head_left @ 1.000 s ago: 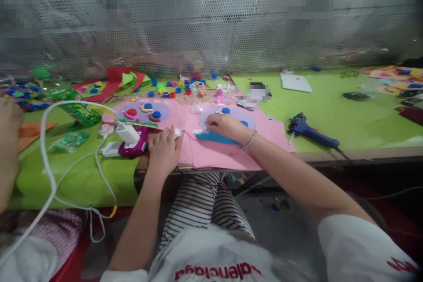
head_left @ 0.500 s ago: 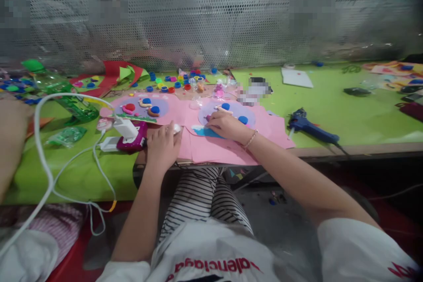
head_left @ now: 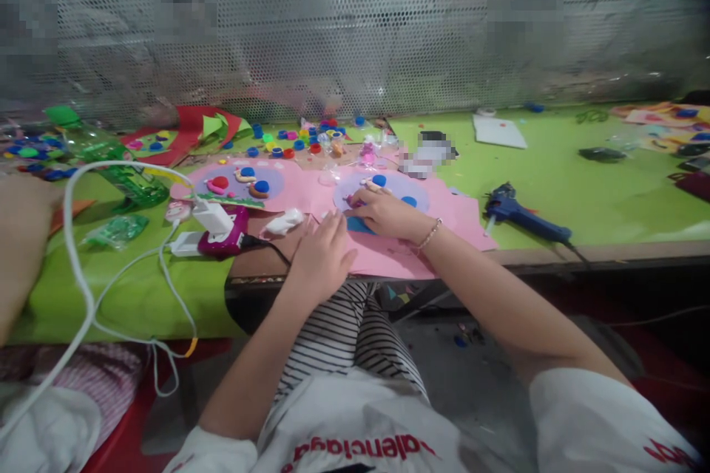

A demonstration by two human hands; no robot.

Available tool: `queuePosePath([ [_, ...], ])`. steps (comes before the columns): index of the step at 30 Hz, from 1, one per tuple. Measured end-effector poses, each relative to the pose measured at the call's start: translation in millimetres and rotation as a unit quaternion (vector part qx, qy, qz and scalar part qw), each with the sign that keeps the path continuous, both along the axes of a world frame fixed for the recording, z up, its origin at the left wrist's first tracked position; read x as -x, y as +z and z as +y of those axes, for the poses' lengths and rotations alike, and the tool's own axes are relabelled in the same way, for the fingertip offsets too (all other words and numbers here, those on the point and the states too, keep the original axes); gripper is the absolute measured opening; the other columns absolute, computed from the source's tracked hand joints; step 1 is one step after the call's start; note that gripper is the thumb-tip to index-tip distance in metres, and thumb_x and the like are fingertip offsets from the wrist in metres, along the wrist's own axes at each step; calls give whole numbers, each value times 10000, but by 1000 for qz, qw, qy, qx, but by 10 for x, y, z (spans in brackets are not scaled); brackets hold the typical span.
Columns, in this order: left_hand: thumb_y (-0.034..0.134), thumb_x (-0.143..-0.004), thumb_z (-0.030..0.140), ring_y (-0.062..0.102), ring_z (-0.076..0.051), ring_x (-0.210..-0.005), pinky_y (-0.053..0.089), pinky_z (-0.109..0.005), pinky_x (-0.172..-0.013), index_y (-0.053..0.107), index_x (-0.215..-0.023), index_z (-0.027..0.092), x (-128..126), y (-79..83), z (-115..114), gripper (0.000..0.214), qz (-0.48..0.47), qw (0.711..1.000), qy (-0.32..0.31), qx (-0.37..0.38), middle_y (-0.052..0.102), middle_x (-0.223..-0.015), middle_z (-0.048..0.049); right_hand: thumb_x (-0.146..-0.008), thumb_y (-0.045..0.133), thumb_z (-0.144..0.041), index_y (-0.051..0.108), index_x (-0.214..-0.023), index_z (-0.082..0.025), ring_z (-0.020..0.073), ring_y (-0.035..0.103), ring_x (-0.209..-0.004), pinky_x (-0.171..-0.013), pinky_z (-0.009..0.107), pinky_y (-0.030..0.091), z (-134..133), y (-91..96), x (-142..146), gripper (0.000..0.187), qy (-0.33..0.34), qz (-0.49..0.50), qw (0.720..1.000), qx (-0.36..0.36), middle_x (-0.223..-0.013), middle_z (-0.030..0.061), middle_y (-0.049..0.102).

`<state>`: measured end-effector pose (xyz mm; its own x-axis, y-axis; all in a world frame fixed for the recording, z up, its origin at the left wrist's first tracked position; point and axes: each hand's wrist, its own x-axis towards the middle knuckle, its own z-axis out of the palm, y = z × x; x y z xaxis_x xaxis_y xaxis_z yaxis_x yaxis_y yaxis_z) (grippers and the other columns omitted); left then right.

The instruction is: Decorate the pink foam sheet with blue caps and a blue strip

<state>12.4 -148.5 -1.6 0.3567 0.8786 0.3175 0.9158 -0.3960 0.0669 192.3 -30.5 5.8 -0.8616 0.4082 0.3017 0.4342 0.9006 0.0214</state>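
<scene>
Starting at the far left, another person's arm [head_left: 16, 236] lies on the green table [head_left: 555, 185], beside a white cable [head_left: 78, 266] and a green bottle [head_left: 130, 183]. A purple device [head_left: 230, 236] sits near the table's near edge. The left hand [head_left: 322, 255] lies flat on the pink sheet [head_left: 377, 260], fingers loosely spread, holding nothing. A blue piece [head_left: 358, 225] shows between the hands. The right hand [head_left: 388, 212] curls over the lilac disc [head_left: 399, 188] with its fingertips down on it. Whether it pinches anything cannot be told. A blue glue gun [head_left: 524, 220] lies to the right.
</scene>
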Motion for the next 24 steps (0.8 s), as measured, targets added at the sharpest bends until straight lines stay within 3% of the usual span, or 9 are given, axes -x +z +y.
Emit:
queuePosePath([
  [3, 372, -960, 376, 392, -309, -1364, 306, -491, -1124, 423, -1377, 28, -115, -73, 73, 547, -10, 1000, 19, 21, 420, -1454, -224, -903, 470, -139, 703, -1105, -214, 256, 501, -1009, -974, 481, 374, -25, 1, -7, 318, -8, -25, 999, -31, -1058, 111, 593],
  [7, 370, -962, 429, 360, -319, -1381, 238, -541, -1144, 439, -1365, 22, -123, -149, 128, 577, 1, 999, 37, 27, 433, -1445, -224, -920, 495, -184, 692, -1122, -239, 274, 491, -1074, -1007, 503, 339, -43, -10, -50, 288, -8, -45, 997, -55, -1070, 99, 587],
  [13, 321, -977, 375, 331, -310, -1399, 244, -552, -1136, 444, -1366, 40, -111, -147, 113, 528, 26, 998, 42, 30, 415, -1461, -211, -965, 444, -241, 694, -1102, -229, 259, 509, -1050, -1013, 493, 333, -49, -16, -85, 285, -6, -63, 994, -86, -1073, 89, 594],
  [24, 317, -975, 370, 339, -306, -1396, 247, -509, -1150, 402, -1391, 13, -107, -161, 115, 555, 26, 998, 43, 30, 394, -1473, -216, -925, 468, -187, 722, -1036, -223, 292, 475, -1137, -926, 448, 383, -6, -18, -180, 279, 3, -40, 997, -68, -966, 90, 596],
])
